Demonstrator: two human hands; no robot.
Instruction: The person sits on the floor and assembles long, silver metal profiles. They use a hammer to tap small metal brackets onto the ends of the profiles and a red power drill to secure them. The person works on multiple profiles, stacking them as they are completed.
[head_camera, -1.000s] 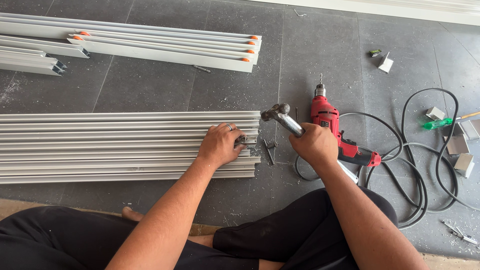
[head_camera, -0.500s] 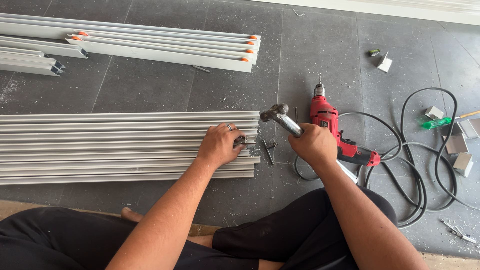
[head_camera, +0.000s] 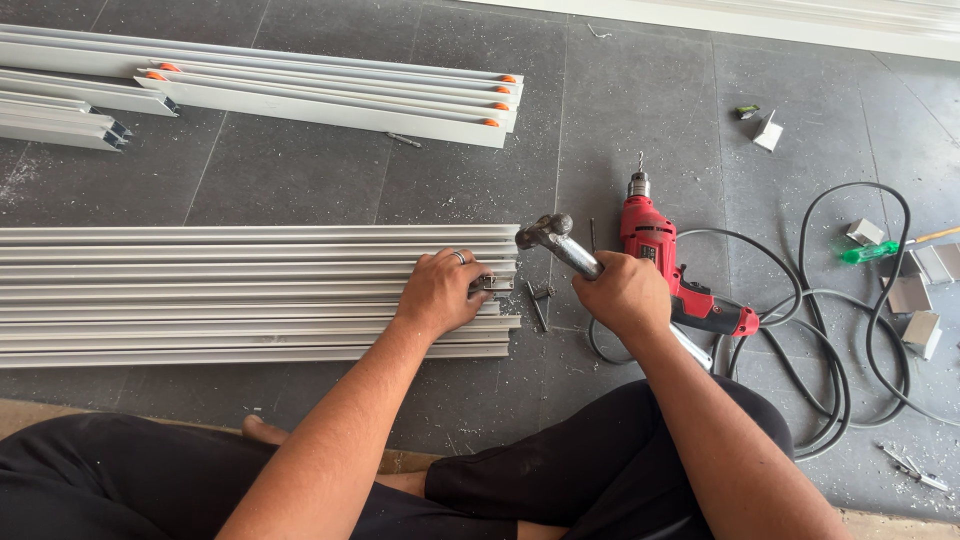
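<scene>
Seated on the floor, dark-trousered legs at the bottom of view, bare foot tucked between them. Left hand (head_camera: 440, 293) lies palm-down near the right-hand end of the stack of long silver aluminium channel profiles (head_camera: 250, 290), fingers curled and pinching a small metal bracket fitting (head_camera: 492, 282) at the end of one middle profile; ring on one finger. Right hand (head_camera: 622, 295) is wrapped tight round the shaft of a steel-handled hammer (head_camera: 560, 243), head up and left, hovering just off the profile ends and just above-right of the bracket, not touching it. Couple of loose dark screws (head_camera: 538, 300) on the grey tiled floor (head_camera: 300, 180) between the two hands, close to the profile ends. Just right of the hammer, a red corded electric drill (head_camera: 665, 262) lies on the floor, bit pointing away, partly behind the right hand; its black cable (head_camera: 850, 330) loops in coils further right. Beyond that, small aluminium offcuts (head_camera: 915, 295) and a green-handled screwdriver (head_camera: 870, 252). Far side: a second bundle of silver profiles with orange end caps (head_camera: 330, 95), well apart from the near stack.
</scene>
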